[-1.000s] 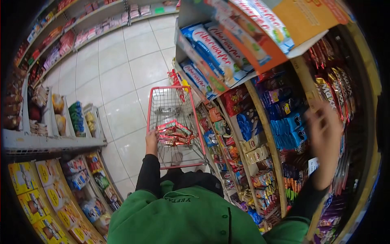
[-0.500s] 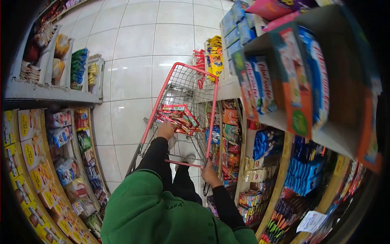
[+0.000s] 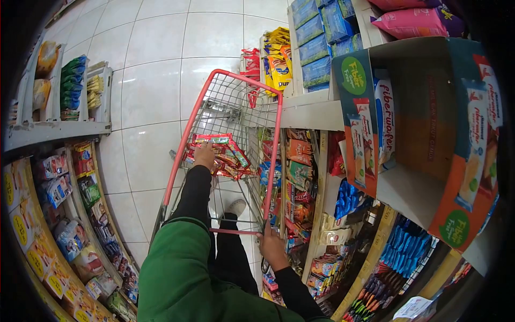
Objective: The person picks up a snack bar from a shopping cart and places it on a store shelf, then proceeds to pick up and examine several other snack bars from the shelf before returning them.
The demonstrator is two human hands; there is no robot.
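Note:
A wire shopping cart (image 3: 230, 112) with a red rim stands in front of me. Several red snack packets (image 3: 228, 155) lie in a loose pile inside it. My left hand (image 3: 204, 155) reaches into the cart at the left side of the pile and touches the packets; its fingers are partly out of sight against them, so whether they grip one is unclear. Closed round the cart's handle at the near right corner is my right hand (image 3: 272, 248).
Shelves of packaged snacks (image 3: 300, 177) run close along the cart's right side. An open fiberwafer display box (image 3: 351, 129) juts out at the right. More shelves (image 3: 70, 204) line the left, and tiled floor (image 3: 153, 91) lies between.
The view has shifted, and the cart and both hands sit further left in it. The display box appears larger and more fully in view. My left hand stays over the packets.

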